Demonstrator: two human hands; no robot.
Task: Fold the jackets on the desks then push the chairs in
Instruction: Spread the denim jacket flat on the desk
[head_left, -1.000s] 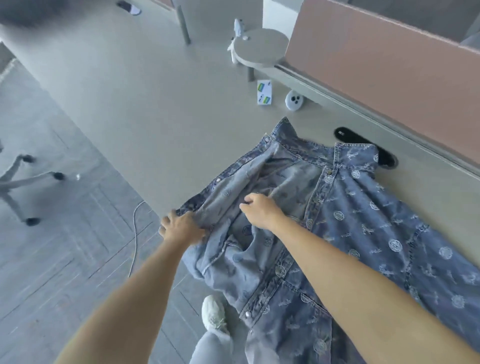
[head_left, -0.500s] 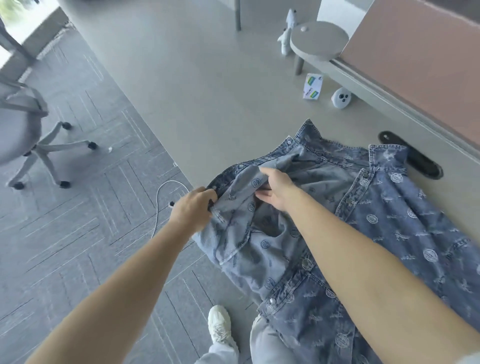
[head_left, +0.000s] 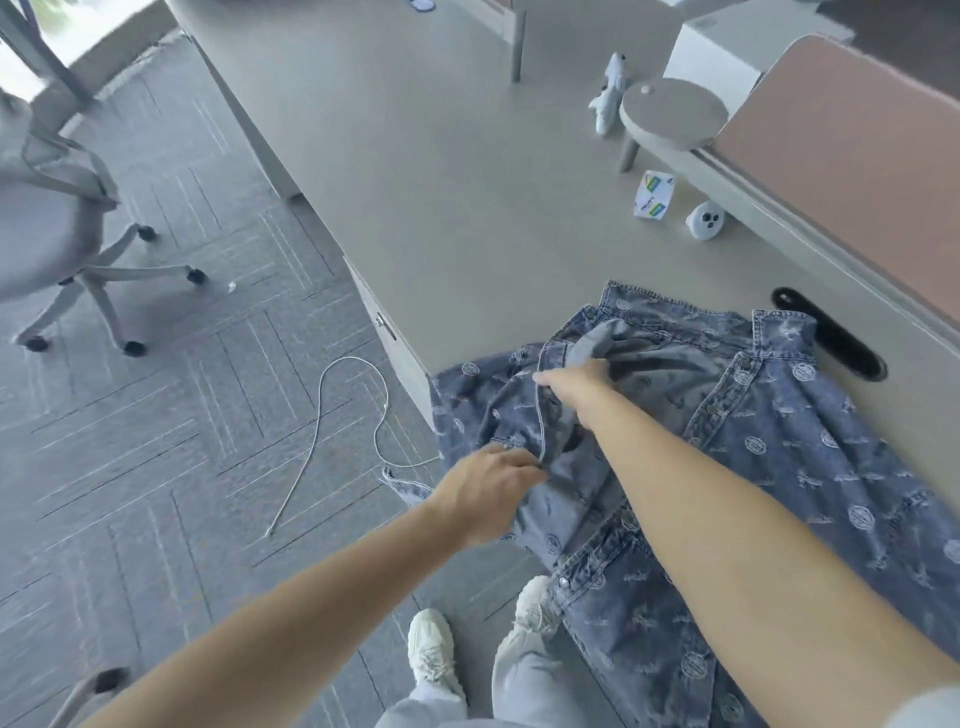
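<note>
Two hands work the jacket (head_left: 779, 441): left hand (head_left: 483, 491) pinches its front edge (head_left: 543, 421); right hand (head_left: 574, 384) lies on it, grip unclear. Denim likely soft, weighty; take by seams.

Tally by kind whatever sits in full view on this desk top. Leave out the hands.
denim jacket: 1
white figurine: 1
round stand: 1
white packet: 1
small white round gadget: 1
Total: 5
</note>
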